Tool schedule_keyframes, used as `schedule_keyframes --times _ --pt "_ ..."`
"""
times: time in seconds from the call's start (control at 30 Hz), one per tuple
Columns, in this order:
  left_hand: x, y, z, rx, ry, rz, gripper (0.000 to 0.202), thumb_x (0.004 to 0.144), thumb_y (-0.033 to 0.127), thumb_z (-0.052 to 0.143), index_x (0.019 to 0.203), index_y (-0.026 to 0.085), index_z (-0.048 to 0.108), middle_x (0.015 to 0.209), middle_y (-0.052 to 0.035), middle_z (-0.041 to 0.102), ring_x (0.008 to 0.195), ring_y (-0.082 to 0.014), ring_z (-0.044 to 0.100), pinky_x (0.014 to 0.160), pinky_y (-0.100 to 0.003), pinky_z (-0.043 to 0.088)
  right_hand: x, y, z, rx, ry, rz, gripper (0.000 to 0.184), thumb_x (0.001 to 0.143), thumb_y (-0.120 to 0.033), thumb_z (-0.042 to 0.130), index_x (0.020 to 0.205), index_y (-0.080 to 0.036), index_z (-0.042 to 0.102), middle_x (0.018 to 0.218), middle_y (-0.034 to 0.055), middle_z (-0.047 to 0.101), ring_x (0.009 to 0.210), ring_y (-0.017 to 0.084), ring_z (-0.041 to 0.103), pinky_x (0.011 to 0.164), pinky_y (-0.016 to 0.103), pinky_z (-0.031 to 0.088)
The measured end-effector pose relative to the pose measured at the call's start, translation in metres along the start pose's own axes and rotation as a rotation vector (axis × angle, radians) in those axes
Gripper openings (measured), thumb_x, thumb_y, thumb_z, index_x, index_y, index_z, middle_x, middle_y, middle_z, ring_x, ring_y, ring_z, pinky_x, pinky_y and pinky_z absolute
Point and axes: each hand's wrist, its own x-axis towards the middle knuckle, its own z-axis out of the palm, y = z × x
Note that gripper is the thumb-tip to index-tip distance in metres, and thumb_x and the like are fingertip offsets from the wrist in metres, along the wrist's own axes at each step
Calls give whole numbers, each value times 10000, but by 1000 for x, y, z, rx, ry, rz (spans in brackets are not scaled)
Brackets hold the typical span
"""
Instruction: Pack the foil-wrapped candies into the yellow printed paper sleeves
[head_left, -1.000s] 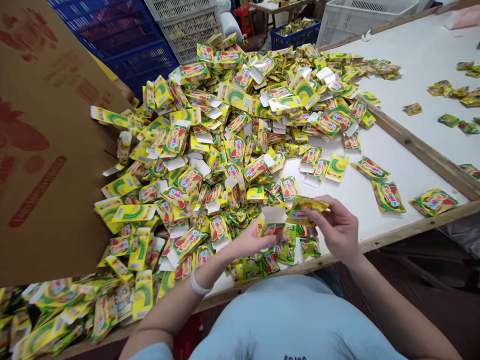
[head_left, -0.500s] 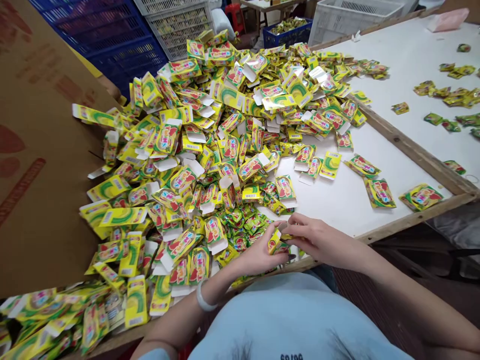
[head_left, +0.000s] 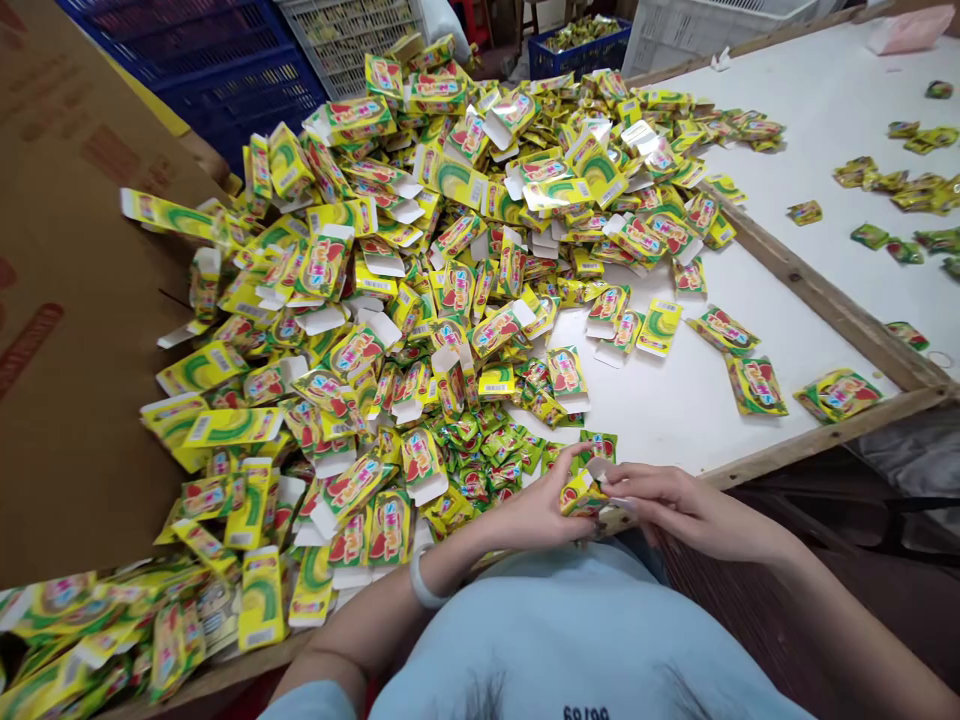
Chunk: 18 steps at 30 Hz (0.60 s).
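My left hand (head_left: 536, 510) grips a small yellow carton (head_left: 581, 492) at the near edge of the white table (head_left: 675, 400). My right hand (head_left: 664, 500) pinches the carton's white end flap from the right. Both hands meet over the table's wooden rim, just above my light blue shirt. A big heap of yellow and green cartons (head_left: 420, 260), many with open white flaps, fills the table's left and middle. Small green sachets (head_left: 495, 445) lie in a cluster just beyond my hands.
A brown cardboard sheet (head_left: 67, 300) leans at the left. A wooden rail (head_left: 817, 290) divides this table from another white surface with scattered sachets (head_left: 900, 180). Blue crates (head_left: 217, 70) and white crates (head_left: 697, 20) stand at the back. Loose sachets (head_left: 836, 393) lie near the right corner.
My hands have come down from above the table to its near edge. The sachet my right hand held is gone from sight, and the carton's flap is being folded.
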Motion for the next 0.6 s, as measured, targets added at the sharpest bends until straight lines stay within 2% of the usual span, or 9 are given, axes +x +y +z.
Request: schedule_keyframes --times 0.03,0.1,0.17,0.2,0.3,0.4,0.47,0.53,0.6 --pt "3 -1 0 -14 -12 -14 873 744 197 693 1505 222 264 1334 -117 555 1136 -265 594 976 -394 479 -3 3 0 -56 33 -26 295 1021 -330 459 1113 -266 732 1100 71 703 621 111 676 570 224 569" --pt "7 -4 0 -57 -15 -33 840 770 218 686 1498 227 268 1247 -102 603 1022 -237 632 927 -388 503 -6 8 2 -161 181 -80 254 1002 -297 509 1109 -261 736 1118 85 690 852 161 700 741 266 580" --pt "8 -4 0 -87 1 -40 795 800 235 668 1492 235 276 1170 -82 633 939 -211 645 891 -376 515 -6 11 7 -210 330 -116 217 978 -279 561 1106 -239 733 1067 95 695 985 193 675 822 291 557" --pt "8 -4 1 -89 3 -46 779 808 239 662 1489 237 282 1139 -71 641 919 -203 646 879 -369 517 -5 11 9 -212 358 -123 213 973 -273 572 1114 -231 728 1063 98 697 996 195 670 831 293 549" --pt "4 -2 5 -49 -39 -72 794 793 210 652 1491 230 275 1085 -50 645 890 -191 644 842 -341 523 0 8 18 -198 248 -129 235 993 -257 532 1127 -220 722 1083 97 706 989 184 664 864 300 529" --pt "0 -5 13 -6 -74 -69 837 775 184 655 1502 209 242 1113 -69 643 928 -205 649 847 -340 526 5 1 26 -189 88 -79 278 1017 -278 474 1052 -209 741 948 66 720 879 171 654 810 288 524" --pt "-1 -9 16 -7 -77 -39 861 788 237 689 1510 204 221 1184 -93 631 1030 -232 644 914 -364 516 5 -3 28 -174 62 -27 302 1012 -334 480 989 -205 752 840 45 717 774 162 643 740 271 522" --pt "1 -12 12 17 -70 37 893 802 324 725 1520 219 204 1300 -118 591 1156 -258 609 993 -388 489 0 -3 19 -158 154 27 353 997 -415 488 928 -198 758 778 42 715 699 162 637 674 261 523" --pt "8 -15 -1 155 -19 154 849 826 355 724 1515 241 242 1422 -134 517 1267 -277 545 1054 -404 455 -11 4 -8 -188 347 87 410 983 -485 483 896 -193 757 719 45 698 626 167 618 597 262 513"
